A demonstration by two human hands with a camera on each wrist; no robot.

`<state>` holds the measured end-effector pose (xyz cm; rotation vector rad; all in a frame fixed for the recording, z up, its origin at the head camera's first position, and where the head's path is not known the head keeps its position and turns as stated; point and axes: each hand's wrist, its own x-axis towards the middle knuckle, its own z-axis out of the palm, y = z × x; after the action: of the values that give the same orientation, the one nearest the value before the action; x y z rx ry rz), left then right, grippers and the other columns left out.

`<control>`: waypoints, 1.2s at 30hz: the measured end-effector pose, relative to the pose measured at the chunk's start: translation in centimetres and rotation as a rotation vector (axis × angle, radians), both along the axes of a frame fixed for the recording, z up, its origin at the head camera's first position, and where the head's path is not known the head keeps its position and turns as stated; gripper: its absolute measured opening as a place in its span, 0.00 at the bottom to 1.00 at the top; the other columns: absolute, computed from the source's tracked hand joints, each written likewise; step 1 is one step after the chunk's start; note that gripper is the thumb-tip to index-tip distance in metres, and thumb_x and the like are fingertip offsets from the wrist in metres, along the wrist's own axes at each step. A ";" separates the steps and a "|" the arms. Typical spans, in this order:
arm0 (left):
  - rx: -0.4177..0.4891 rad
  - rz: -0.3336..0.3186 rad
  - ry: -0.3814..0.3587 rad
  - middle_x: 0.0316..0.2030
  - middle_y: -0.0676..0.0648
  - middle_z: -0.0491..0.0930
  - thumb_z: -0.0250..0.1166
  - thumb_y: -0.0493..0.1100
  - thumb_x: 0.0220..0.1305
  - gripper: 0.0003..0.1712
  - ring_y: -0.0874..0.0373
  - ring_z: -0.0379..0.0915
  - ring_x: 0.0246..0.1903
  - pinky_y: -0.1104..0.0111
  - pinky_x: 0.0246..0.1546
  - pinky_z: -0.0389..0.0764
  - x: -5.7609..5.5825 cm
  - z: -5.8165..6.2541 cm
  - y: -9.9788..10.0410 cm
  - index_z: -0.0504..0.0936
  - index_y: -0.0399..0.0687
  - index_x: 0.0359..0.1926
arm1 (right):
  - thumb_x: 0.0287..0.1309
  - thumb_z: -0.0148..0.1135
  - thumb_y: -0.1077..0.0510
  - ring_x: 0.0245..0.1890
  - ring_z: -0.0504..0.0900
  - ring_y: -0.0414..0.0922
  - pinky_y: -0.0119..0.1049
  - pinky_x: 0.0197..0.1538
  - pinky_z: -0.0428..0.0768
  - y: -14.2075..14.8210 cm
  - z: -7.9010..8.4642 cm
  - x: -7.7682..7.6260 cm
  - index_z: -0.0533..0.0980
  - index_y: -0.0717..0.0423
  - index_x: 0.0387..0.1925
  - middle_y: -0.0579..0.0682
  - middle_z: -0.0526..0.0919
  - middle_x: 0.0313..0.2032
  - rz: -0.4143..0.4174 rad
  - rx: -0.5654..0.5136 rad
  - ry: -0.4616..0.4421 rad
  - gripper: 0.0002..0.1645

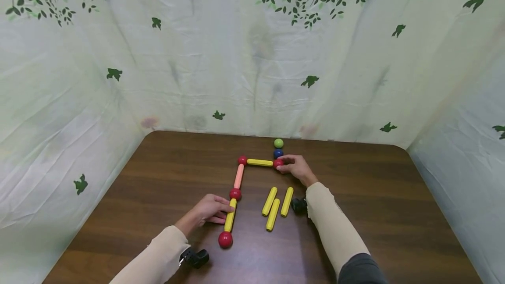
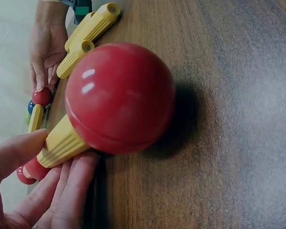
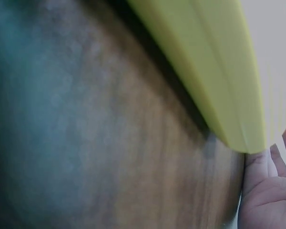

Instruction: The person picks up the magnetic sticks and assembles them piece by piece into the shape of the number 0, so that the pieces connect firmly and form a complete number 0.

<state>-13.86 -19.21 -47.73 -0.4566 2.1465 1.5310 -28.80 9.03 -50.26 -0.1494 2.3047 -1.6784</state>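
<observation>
While the right hand (image 1: 297,169) pinches a ball (image 1: 276,164), tabletop (image 1: 378,196) spreads to side edges (image 1: 441,214).

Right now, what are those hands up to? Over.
Left hand holds joined yellow rod. Right hand grips red ball beside blue ball. Three loose yellow rods nearby, seemingly not blocking.

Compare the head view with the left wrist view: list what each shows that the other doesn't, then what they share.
Only the head view: the green leaf prints on the cloth and the left sleeve.

Only the left wrist view: a round hole in the end of a loose yellow rod.

Both: the left hand pinching a joined yellow rod with the near red ball at its end, the right hand on the far red ball, and the blue ball and green ball beyond.
</observation>
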 end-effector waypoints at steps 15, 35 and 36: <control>0.068 0.037 0.024 0.28 0.43 0.81 0.69 0.36 0.57 0.14 0.57 0.78 0.25 0.64 0.30 0.83 0.4 -0.3 0.0 0.81 0.31 0.43 | 0.55 0.68 0.65 0.50 0.74 0.51 0.34 0.45 0.78 -0.1 0.2 0.0 0.77 0.62 0.54 0.61 0.76 0.55 0.015 -0.020 0.007 0.24; 0.071 0.051 0.038 0.28 0.44 0.81 0.69 0.36 0.57 0.14 0.56 0.78 0.26 0.63 0.32 0.84 0.6 -0.7 0.0 0.81 0.30 0.42 | 0.56 0.66 0.66 0.39 0.80 0.47 0.39 0.41 0.81 2.0 1.5 1.7 0.73 0.66 0.54 0.62 0.78 0.48 0.072 0.054 0.039 0.23; 0.071 0.052 0.041 0.28 0.44 0.81 0.69 0.36 0.57 0.14 0.56 0.79 0.26 0.63 0.31 0.84 0.6 -0.5 -0.1 0.81 0.30 0.42 | 0.56 0.67 0.66 0.39 0.79 0.48 0.38 0.40 0.80 2.3 1.7 2.0 0.73 0.66 0.52 0.62 0.78 0.47 0.096 0.098 0.081 0.22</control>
<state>-13.25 -19.31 -48.28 -0.4644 2.1181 1.6533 -26.76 11.38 -48.56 -0.3076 2.3921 -1.5369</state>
